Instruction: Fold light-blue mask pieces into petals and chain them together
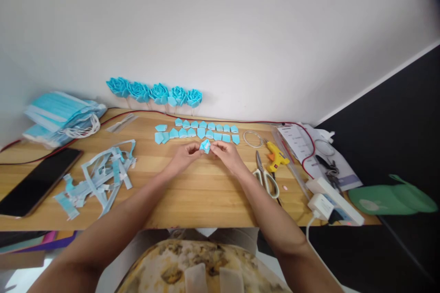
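Between my two hands is a small folded blue petal piece (205, 146), with a whitish patch on it. My left hand (187, 153) pinches its left side with thumb and fingers. On its right edge, my right hand (225, 151) grips with the fingertips. Just beyond lie two rows of folded blue petals (201, 133), most with pointed tips. Several finished blue flowers (159, 94) on thin stems lean against the wall behind them.
At left are stacked face masks (57, 114), blue scraps (103, 178) and a phone (39, 183). To the right lie scissors (263, 176), a yellow glue gun (276, 156), a wire coil (253, 139), a power strip (338, 201) and a green bottle (388, 199). A red-black cable (206, 121) runs along the back.
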Tool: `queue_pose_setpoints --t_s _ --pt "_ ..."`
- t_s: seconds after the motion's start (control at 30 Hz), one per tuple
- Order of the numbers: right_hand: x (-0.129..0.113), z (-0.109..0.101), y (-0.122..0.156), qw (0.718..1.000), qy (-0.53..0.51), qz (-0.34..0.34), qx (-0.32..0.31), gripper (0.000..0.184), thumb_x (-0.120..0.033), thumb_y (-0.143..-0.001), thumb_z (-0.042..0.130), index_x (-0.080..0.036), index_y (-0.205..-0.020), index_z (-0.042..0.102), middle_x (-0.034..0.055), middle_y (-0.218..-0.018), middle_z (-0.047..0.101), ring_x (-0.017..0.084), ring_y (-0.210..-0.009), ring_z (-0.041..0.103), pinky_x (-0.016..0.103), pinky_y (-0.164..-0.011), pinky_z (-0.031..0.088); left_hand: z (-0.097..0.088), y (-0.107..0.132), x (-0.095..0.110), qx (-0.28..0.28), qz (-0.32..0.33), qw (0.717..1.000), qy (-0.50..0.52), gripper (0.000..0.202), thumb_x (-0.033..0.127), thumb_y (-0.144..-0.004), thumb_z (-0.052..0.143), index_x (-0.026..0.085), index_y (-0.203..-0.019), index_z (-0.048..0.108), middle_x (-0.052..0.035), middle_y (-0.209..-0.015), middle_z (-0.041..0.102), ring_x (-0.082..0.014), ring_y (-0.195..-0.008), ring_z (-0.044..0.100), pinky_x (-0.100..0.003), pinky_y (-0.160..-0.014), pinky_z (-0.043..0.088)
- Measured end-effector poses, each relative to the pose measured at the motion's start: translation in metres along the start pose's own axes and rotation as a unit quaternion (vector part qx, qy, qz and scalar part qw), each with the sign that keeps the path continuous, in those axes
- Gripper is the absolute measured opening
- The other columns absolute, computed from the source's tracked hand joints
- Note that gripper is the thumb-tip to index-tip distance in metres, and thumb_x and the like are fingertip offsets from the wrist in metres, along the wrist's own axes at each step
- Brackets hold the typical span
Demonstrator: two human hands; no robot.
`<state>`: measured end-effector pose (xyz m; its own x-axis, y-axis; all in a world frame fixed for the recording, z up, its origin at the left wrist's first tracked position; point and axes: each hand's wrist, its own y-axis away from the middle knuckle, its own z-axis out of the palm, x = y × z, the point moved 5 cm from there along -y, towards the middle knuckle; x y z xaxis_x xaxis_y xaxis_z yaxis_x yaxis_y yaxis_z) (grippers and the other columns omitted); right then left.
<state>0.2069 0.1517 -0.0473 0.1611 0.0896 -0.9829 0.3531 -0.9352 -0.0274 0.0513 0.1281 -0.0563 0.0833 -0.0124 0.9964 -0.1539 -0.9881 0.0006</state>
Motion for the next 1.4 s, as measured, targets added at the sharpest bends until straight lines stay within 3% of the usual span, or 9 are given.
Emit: queue_pose_setpoints --t_s 0.2,0.43,0.67,0.77,0.87,1.03,1.2,1.4 --pt "-0.001 -0.006 0.000 1.000 0.022 -0.017 0.012 0.026 -0.042 -0.083 0.056 -0.019 -0.079 0.066 -0.0001 -0.072 0.060 0.013 -0.066 0.052 0.025 -0.064 0.041 -0.002 0.000 -0.003 0.000 -0.011 1.000 -0.013 0.023 0.038 -0.074 0.061 0.015 -0.070 0.057 0.0030 -0.065 0.053 -0.0105 -0.061 0.047 -0.024 -0.060 0.037" --pt "-0.006 -0.006 0.001 0.992 0.115 -0.038 0.028 0.020 -0.035 -0.081 0.057 -0.018 -0.072 0.062 -0.0018 -0.069 0.059 0.012 -0.064 0.051 0.024 -0.063 0.038 0.002 -0.001 -0.006 -0.023 -0.006 0.999 -0.042 0.026 0.041 -0.072 0.061 0.016 -0.069 0.055 0.0025 -0.064 0.051 -0.0111 -0.061 0.046 -0.024 -0.059 0.036" --pt "-0.001 -0.004 0.000 1.000 -0.003 0.018 0.006 0.023 -0.040 -0.082 0.056 -0.018 -0.076 0.063 -0.0006 -0.069 0.061 0.013 -0.063 0.054 0.026 -0.062 0.044 0.001 -0.003 -0.010 -0.012 0.003 0.999 -0.041 0.027 0.043 -0.072 0.063 0.016 -0.070 0.057 0.0008 -0.066 0.056 -0.0133 -0.064 0.050 -0.025 -0.059 0.039" --pt "-0.013 -0.007 0.002 0.997 0.053 -0.056 0.004 0.020 -0.036 -0.084 0.055 -0.020 -0.092 0.065 0.0031 -0.092 0.067 0.016 -0.083 0.061 0.029 -0.075 0.048 0.000 -0.002 -0.010 -0.018 0.001 0.999 -0.037 0.027 0.043 -0.072 0.062 0.016 -0.072 0.057 0.0010 -0.067 0.055 -0.0125 -0.064 0.049 -0.024 -0.060 0.038" --pt "-0.030 -0.009 0.006 0.974 0.151 -0.170 -0.021 0.021 -0.026 -0.084 0.055 -0.023 -0.104 0.064 0.0060 -0.115 0.064 0.019 -0.108 0.057 0.033 -0.087 0.048 0.002 -0.001 -0.006 -0.040 0.000 0.998 -0.049 0.026 0.042 -0.073 0.061 0.016 -0.070 0.055 0.0023 -0.065 0.052 -0.0114 -0.062 0.046 -0.024 -0.059 0.037" --pt "-0.046 -0.017 0.013 0.935 0.232 -0.267 -0.015 0.029 -0.019 -0.089 0.050 -0.027 -0.116 0.058 0.0063 -0.128 0.058 0.020 -0.122 0.050 0.041 -0.101 0.040 0.003 0.000 -0.003 -0.058 -0.008 0.997 -0.057 0.027 0.042 -0.073 0.060 0.016 -0.069 0.052 0.0035 -0.064 0.047 -0.0099 -0.059 0.042 -0.023 -0.057 0.033" --pt "-0.045 -0.010 0.014 0.902 0.311 -0.288 -0.077 0.017 -0.027 -0.091 0.052 -0.027 -0.104 0.063 0.0047 -0.127 0.059 0.022 -0.125 0.046 0.047 -0.108 0.033 0.006 0.002 -0.002 -0.077 0.006 0.994 -0.073 0.026 0.040 -0.075 0.058 0.017 -0.066 0.050 0.0042 -0.061 0.045 -0.0098 -0.058 0.041 -0.023 -0.056 0.033" --pt "-0.034 -0.010 0.009 0.905 0.314 -0.272 -0.091 0.014 -0.031 -0.092 0.053 -0.024 -0.089 0.065 0.0053 -0.117 0.064 0.021 -0.115 0.053 0.044 -0.101 0.039 0.010 0.005 0.001 -0.101 0.015 0.992 -0.078 0.024 0.038 -0.077 0.059 0.017 -0.068 0.053 0.0043 -0.060 0.046 -0.0097 -0.057 0.041 -0.023 -0.055 0.033"
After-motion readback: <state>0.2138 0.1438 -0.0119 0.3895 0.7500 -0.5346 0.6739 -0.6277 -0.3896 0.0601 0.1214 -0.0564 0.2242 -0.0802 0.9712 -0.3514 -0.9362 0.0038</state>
